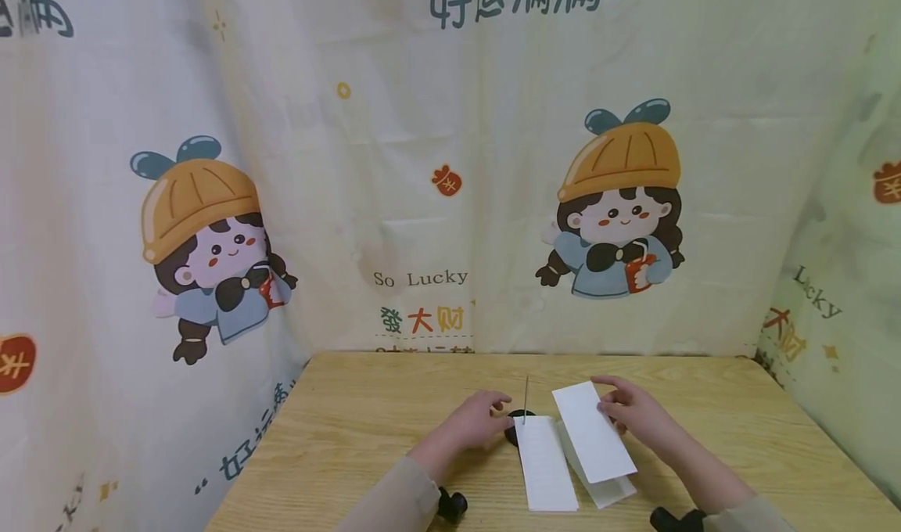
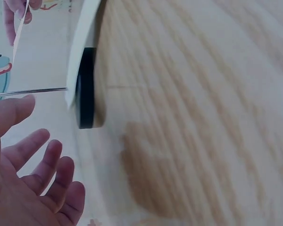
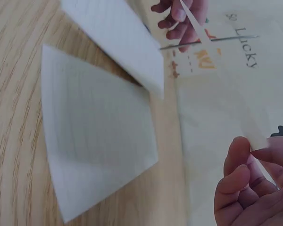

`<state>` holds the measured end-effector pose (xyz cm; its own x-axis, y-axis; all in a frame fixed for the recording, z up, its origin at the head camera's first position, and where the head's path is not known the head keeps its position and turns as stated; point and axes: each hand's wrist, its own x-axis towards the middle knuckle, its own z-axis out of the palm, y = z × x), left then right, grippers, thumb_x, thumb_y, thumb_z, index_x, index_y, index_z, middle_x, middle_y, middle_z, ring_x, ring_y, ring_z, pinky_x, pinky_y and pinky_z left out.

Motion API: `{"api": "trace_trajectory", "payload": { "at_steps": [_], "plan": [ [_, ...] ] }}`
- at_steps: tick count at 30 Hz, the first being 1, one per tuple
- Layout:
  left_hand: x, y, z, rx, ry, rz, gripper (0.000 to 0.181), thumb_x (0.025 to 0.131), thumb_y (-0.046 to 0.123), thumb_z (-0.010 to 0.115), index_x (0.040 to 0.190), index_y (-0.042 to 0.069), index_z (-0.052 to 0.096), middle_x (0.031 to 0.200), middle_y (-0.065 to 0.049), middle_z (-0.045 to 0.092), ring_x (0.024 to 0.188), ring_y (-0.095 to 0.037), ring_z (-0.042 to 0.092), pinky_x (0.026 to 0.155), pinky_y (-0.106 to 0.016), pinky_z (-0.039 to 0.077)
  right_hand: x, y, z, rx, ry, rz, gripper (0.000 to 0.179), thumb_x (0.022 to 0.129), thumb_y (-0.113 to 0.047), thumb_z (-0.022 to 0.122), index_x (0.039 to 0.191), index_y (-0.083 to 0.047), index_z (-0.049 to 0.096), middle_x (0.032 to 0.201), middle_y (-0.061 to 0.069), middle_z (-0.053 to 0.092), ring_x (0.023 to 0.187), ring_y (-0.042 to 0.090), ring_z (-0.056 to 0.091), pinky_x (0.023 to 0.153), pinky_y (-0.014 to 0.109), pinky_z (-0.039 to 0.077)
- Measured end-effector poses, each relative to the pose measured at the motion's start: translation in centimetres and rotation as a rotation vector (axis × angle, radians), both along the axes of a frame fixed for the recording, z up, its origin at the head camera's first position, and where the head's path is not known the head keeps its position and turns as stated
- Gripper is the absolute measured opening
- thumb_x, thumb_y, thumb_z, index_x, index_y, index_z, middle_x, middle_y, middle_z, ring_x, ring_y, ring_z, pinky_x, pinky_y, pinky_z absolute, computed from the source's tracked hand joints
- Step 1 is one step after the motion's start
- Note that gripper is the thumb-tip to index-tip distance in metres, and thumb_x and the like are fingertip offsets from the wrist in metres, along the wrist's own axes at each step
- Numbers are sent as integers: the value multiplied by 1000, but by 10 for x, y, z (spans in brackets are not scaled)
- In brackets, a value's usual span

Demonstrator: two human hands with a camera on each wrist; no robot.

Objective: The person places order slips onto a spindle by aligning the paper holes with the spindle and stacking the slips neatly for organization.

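Observation:
A paper spike stands on the table, with a thin metal rod (image 1: 525,397) rising from a round black base (image 2: 86,89). Lined white slips (image 1: 547,465) are pierced by the rod and lie low against the base. My right hand (image 1: 633,411) pinches another white slip (image 1: 594,432) between thumb and fingers, raised and tilted right of the rod. Beneath that slip, a further lined sheet (image 3: 99,132) lies on the table, partly hidden in the head view. My left hand (image 2: 42,188) is beside the rod with its fingers relaxed and holding nothing.
The wooden table (image 1: 366,422) reaches back to a printed cloth (image 1: 507,227) that hangs behind it and at both sides. Black wrist mounts, one on the left arm (image 1: 452,505) and one on the right (image 1: 677,519), sit near the table's front.

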<state>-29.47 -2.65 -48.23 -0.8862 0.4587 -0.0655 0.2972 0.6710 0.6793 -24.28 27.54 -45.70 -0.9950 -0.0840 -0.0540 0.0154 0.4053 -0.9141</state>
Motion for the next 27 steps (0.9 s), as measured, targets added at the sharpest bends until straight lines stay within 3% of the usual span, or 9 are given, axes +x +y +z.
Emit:
{"api": "trace_trajectory", "payload": {
  "at_steps": [13, 20, 27],
  "plan": [
    [4, 7, 18, 202, 66, 82, 39, 98, 39, 61, 129, 16, 63, 105, 9, 57, 96, -11, 54, 77, -33, 47, -6, -25, 18, -114, 49, -65, 52, 99, -8, 59, 148, -6, 40, 105, 14, 58, 79, 22, 54, 67, 32, 50],
    [7, 14, 32, 355, 37, 131, 30, 101, 39, 56, 119, 18, 67, 106, 8, 62, 99, -15, 56, 84, -40, 47, -7, -44, 20, -188, 61, -91, 51, 98, -4, 59, 146, -7, 42, 103, 13, 59, 78, 21, 55, 66, 32, 50],
    [8, 21, 38, 420, 60, 144, 31, 101, 38, 56, 115, 12, 68, 106, 4, 65, 99, -16, 59, 86, -40, 49, -8, -58, 20, -193, 73, -112, 48, 97, -1, 58, 143, -6, 45, 100, 13, 60, 78, 21, 54, 65, 32, 50]
  ]
}}
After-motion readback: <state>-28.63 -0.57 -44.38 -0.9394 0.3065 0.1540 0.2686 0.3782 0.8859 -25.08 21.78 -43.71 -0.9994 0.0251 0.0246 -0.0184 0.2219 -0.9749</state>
